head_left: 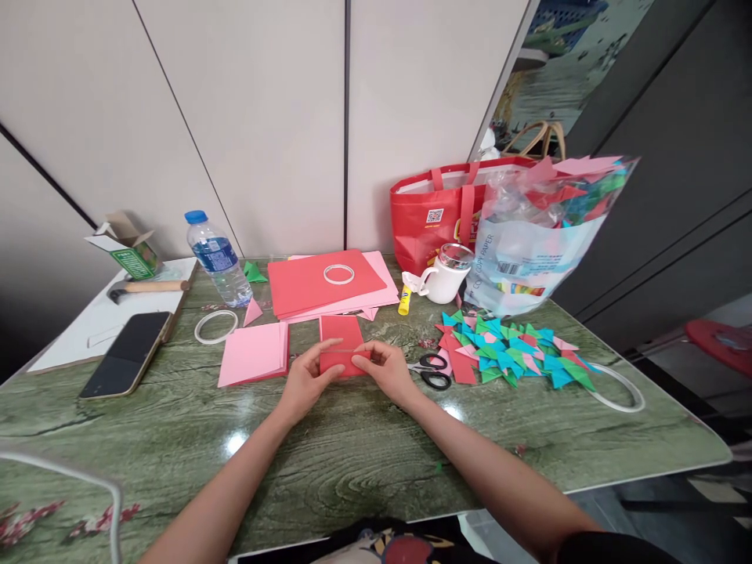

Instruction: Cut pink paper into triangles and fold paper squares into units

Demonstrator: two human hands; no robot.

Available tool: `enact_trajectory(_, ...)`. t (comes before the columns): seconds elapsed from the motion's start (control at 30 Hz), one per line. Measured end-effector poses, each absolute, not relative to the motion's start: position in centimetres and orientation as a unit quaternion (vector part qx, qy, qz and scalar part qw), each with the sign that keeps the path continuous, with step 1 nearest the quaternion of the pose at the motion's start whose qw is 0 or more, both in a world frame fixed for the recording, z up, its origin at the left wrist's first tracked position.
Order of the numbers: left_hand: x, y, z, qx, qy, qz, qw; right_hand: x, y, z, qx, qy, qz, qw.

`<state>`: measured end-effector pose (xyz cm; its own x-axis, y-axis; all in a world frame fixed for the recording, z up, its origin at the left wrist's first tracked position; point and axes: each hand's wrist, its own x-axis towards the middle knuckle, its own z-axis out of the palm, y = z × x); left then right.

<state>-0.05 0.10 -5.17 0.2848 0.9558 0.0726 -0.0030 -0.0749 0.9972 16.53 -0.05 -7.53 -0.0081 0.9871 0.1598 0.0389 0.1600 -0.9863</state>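
Both my hands meet over a small red paper sheet [342, 354] at the middle of the green table [352, 446]. My left hand [309, 377] pinches its left edge with closed fingers. My right hand [385, 370] pinches its right edge the same way. The near part of the sheet looks folded over between the two hands. A stack of pink paper squares [254, 352] lies just left of my left hand. Black-handled scissors [433, 370] lie just right of my right hand.
Behind are a red and pink paper stack [329, 286] with a tape ring [339, 273], a water bottle [218, 258], a glue stick [405, 299], a white mug [445, 276]. Folded coloured paper triangles [514, 352], a plastic bag [534, 235] and red tote [435, 215] lie right; a phone [126, 352] left.
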Motion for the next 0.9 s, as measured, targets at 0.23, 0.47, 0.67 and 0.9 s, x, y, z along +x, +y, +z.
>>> enact_trajectory(0.23, -0.1, 0.3, -5.3, 0.633, 0.447, 0.429, 0.464, 16.5, -0.1, -7.5, -0.450, -0.525, 0.487, 0.533)
enact_trajectory(0.47, 0.0, 0.3, -5.2, 0.639, 0.484, 0.422, 0.424, 16.4, 0.2, -8.1, -0.451, -0.522, 0.492, 0.532)
enact_trajectory(0.67, 0.2, 0.1, -5.0, 0.640, 0.503, 0.425, 0.397, 16.0, -0.2, -7.8, -0.441, -0.563, 0.437, 0.545)
enact_trajectory(0.9, 0.2, 0.2, -5.1, 0.630, 0.490, 0.438, 0.413, 15.5, -0.7, -7.7, -0.424, -0.572, 0.483, 0.508)
